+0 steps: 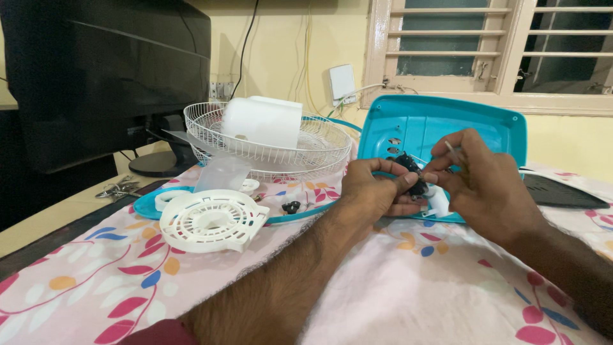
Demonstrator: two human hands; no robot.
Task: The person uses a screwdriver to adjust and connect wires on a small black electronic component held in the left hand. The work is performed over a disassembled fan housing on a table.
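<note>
Left hand (377, 188) curled shut round small black part (412, 174), thumb + fingers pinching it from the left, just in front of teal plastic panel (415, 121). Right hand (482, 185) closed too — fingertips meeting the same black part from the right, thin pale wire or pin (452, 152) pinched up between thumb & forefinger. Both hands touching at the part, hovering low over tablecloth (408, 287), pink w/ red, blue, orange leaf print. Small white piece (439, 203) just under right-hand fingers, at the panel's lower edge; can't tell if held or lying there.

Teal panel leaning up, tilted back toward window frame (447, 76), a few slots + holes on its face.

To the left, well apart from hands: white round grille cover (211, 220) flat on cloth, resting partly on teal ring (150, 206). Behind — white wire fan guard (268, 144) w/ white cylindrical motor housing (263, 121) sitting in it. Clear plastic blade piece (220, 172) leaning at guard's front. Small black bit (291, 206) on cloth btwn grille cover & left hand. Keys (115, 190) on bare table edge far left, near black monitor (102, 76) on its stand. Dark flat object (562, 191) at right, beyond the panel.
</note>
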